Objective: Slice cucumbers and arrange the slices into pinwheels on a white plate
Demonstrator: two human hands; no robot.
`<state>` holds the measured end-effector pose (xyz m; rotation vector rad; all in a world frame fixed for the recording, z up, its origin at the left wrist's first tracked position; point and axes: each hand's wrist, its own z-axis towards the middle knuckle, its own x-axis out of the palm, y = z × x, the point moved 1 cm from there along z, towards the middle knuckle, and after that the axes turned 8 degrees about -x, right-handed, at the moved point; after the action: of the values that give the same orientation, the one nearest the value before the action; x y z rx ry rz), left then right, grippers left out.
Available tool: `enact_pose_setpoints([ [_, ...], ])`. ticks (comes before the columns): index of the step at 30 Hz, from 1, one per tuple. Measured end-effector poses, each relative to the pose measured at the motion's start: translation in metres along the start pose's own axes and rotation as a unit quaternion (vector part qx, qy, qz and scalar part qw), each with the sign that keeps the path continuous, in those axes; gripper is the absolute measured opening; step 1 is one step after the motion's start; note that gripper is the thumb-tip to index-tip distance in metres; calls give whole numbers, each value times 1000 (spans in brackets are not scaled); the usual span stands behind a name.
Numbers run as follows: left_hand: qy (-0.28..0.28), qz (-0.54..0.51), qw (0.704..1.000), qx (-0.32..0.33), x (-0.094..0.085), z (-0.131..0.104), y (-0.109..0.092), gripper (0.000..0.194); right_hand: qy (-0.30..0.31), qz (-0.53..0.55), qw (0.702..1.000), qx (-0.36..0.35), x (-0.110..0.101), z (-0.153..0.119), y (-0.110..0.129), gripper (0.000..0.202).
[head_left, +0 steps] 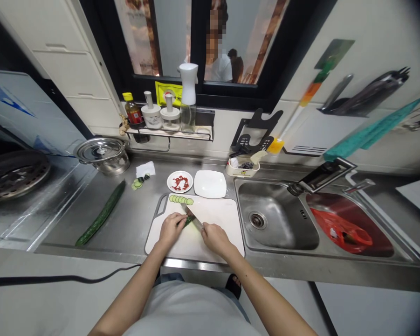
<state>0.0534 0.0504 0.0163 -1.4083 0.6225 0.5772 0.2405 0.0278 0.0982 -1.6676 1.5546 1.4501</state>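
Observation:
My right hand [215, 237] is closed round the handle of a kitchen knife [193, 217], its blade slanting up and to the left. Pressed onto a piece of cucumber [188, 221] beside the blade is my left hand [172, 229], with its fingers bent. Both hands work over a white cutting board [210, 210] with a grey rim. A row of cucumber slices [181, 200] lies along the board's far edge. Behind the board stand a plate with red chopped bits [180, 182] and a white square plate [210, 184]. How much cucumber is under my fingers is partly hidden.
A whole cucumber [101, 214] lies on the steel counter to the left, near cucumber scraps [139, 183] and a lidded pot [106, 156]. At right is a double sink [278, 238] with a red bag [342, 232]. A spice rack [175, 134] hangs behind.

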Motion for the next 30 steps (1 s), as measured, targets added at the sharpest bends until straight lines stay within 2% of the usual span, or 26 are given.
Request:
enact_pose_setpoints([
  [7, 8, 8, 1000, -3, 1, 0, 1, 25, 13, -12, 1000, -2, -3, -1, 1, 33],
  [12, 0, 6, 1000, 18, 3, 0, 3, 25, 30, -20, 999, 4, -5, -4, 2, 32],
  [21, -14, 5, 999, 44, 4, -1, 6, 25, 80, -23, 996, 14, -15, -20, 5, 31],
  [30, -12, 8, 999, 38, 1, 0, 3, 24, 88, -22, 996, 11, -18, -20, 6, 32],
])
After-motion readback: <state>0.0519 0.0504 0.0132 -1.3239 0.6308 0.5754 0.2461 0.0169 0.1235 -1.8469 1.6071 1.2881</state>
